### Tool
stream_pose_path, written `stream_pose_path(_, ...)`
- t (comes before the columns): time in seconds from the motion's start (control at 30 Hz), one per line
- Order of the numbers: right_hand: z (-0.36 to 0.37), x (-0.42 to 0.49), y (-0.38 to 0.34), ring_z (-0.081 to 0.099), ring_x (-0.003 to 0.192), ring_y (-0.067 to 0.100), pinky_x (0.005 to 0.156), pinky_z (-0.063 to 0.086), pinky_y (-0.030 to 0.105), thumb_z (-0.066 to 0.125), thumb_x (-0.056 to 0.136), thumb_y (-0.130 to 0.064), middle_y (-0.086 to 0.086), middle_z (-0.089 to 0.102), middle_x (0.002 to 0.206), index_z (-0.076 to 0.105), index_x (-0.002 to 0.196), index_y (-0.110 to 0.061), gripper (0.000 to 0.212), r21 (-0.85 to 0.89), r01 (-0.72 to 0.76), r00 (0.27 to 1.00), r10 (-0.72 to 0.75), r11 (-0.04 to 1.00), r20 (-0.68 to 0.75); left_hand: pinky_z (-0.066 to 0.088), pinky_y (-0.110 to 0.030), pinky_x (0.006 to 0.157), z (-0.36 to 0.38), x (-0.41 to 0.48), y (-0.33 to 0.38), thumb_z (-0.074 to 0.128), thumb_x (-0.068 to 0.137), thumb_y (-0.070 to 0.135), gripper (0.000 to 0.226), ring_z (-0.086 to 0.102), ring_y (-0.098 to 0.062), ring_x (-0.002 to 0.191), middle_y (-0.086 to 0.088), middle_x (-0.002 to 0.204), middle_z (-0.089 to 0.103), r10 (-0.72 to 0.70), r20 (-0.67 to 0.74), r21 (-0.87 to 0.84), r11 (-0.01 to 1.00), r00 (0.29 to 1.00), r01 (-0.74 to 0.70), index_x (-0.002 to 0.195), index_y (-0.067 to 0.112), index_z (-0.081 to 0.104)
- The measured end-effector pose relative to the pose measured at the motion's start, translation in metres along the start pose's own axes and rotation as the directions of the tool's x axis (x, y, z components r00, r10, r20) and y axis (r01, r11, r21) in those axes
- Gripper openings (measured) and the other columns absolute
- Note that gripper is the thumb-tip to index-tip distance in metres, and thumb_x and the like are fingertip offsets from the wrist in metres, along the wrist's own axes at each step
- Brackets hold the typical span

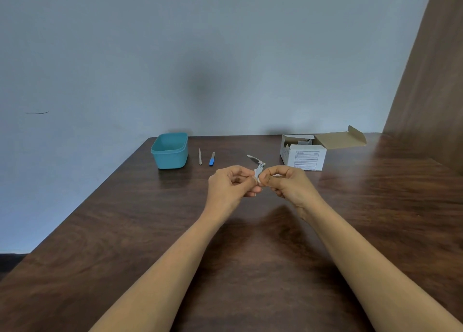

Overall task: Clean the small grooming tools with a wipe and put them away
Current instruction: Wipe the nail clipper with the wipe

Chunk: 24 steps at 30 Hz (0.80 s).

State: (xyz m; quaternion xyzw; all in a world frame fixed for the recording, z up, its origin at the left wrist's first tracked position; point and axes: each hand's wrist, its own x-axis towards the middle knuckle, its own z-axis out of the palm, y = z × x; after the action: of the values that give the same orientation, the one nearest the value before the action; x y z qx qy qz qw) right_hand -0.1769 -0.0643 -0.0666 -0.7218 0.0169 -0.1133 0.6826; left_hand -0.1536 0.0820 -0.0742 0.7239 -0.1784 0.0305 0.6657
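Both your hands are up over the middle of the table [150,231], close together. Your left hand [230,184] and your right hand [288,185] have curled fingers, and both pinch one little shiny thing between them. It looks like a nail clipper [259,169] with its thin lever sticking up and away from you. A small white bit shows between your fingertips. That may be the wipe [258,181], but it is too tiny to be sure.

The nail clipper should be light, hard and stiff. Metal gets slippery when it is wet, so hold it by its flat sides with one hand and rub with the other. Keep your fingers off the sharp biting end. The lever can swing, so watch that it does not flop.

Two more tools lie on the table, side by side but not touching: a thin pale stick [200,156] and a blue-handled tool [212,159]. They look thin and light too. Pick each one up by its middle.

The teal tub [169,153] stands just left of them, open on top. An open white box [304,156] sits to the right.
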Motion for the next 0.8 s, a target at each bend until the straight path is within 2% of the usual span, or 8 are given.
stream_pose_path(0.1, 0.000, -0.002, -0.001, 0.052, 0.042, -0.003, 0.048, 0.036, 0.005, 0.067, 0.082, 0.004, -0.006, 0.064, 0.053, 0.067, 0.074, -0.007, 0.013, -0.039, 0.060, 0.998, -0.059, 0.997, 0.013, 0.057, -0.020, 0.061, 0.001, 0.000, -0.001, 0.067, 0.085, 0.001, 0.012, 0.071, -0.013, 0.064, -0.016, 0.074, 0.073, 0.004, -0.009, 0.021, 1.000, 1.000, -0.004, 0.096, -0.002, 0.068)
stream_pose_path(0.17, 0.002, -0.002, -0.001, 0.053, 0.044, -0.004, 0.050, 0.036, 0.005, 0.067, 0.083, 0.001, 0.001, 0.066, 0.062, 0.068, 0.076, -0.007, 0.011, -0.016, 0.070, 0.997, -0.070, 0.997, -0.014, 0.056, -0.020, 0.060, 0.001, 0.001, -0.001, 0.067, 0.085, 0.001, 0.011, 0.071, -0.013, 0.063, -0.016, 0.074, 0.072, 0.010, -0.015, 0.010, 1.000, 1.000, -0.010, 0.095, -0.003, 0.068)
stream_pose_path(0.3, 0.002, 0.003, 0.003, 0.048, 0.052, -0.001, 0.056, 0.035, 0.016, 0.070, 0.083, -0.012, -0.008, 0.065, 0.068, 0.071, 0.075, -0.018, 0.010, 0.143, -0.009, 0.991, 0.028, 0.990, -0.132, 0.056, -0.022, 0.061, 0.002, 0.002, -0.001, 0.066, 0.084, 0.000, 0.008, 0.071, -0.015, 0.063, -0.018, 0.074, 0.071, 0.025, 0.020, 0.047, 0.999, 0.999, -0.026, 0.092, -0.004, 0.067)
stream_pose_path(0.37, -0.001, 0.006, 0.004, 0.040, 0.057, 0.005, 0.057, 0.033, 0.021, 0.072, 0.082, -0.015, -0.006, 0.061, 0.071, 0.073, 0.076, -0.019, 0.007, 0.212, -0.052, 0.984, 0.087, 0.976, -0.157, 0.057, -0.022, 0.062, 0.004, 0.000, -0.002, 0.066, 0.084, 0.000, 0.008, 0.071, -0.015, 0.062, -0.018, 0.073, 0.071, 0.033, 0.046, 0.078, 0.996, 0.998, -0.036, 0.091, -0.004, 0.067)
stream_pose_path(0.63, 0.005, 0.007, 0.009, 0.039, 0.058, 0.005, 0.051, 0.035, 0.016, 0.070, 0.084, -0.015, -0.002, 0.052, 0.067, 0.071, 0.078, -0.015, 0.006, 0.089, -0.225, 0.974, 0.223, 0.970, 0.034, 0.056, -0.021, 0.061, -0.003, 0.004, -0.004, 0.067, 0.085, 0.004, 0.009, 0.070, -0.014, 0.063, -0.013, 0.072, 0.072, 0.053, 0.002, 0.082, 0.995, 0.999, -0.053, 0.093, 0.002, 0.070)
stream_pose_path(0.73, 0.002, 0.009, 0.009, 0.039, 0.058, 0.005, 0.051, 0.035, 0.016, 0.070, 0.084, -0.013, -0.004, 0.052, 0.064, 0.070, 0.076, -0.016, 0.009, 0.085, -0.223, 0.975, 0.222, 0.971, 0.024, 0.056, -0.020, 0.060, 0.000, 0.003, -0.003, 0.066, 0.086, 0.002, 0.010, 0.070, -0.013, 0.061, -0.016, 0.074, 0.072, 0.048, 0.004, 0.077, 0.996, 0.999, -0.048, 0.095, 0.000, 0.069)
stream_pose_path(0.8, 0.002, 0.009, 0.008, 0.041, 0.058, 0.004, 0.052, 0.035, 0.016, 0.068, 0.085, -0.011, -0.005, 0.053, 0.065, 0.070, 0.078, -0.016, 0.008, 0.157, -0.204, 0.978, 0.210, 0.966, -0.019, 0.055, -0.020, 0.060, 0.001, 0.004, -0.003, 0.065, 0.086, 0.001, 0.010, 0.069, -0.013, 0.061, -0.019, 0.075, 0.071, 0.040, 0.005, 0.057, 0.998, 0.999, -0.040, 0.095, -0.002, 0.069)
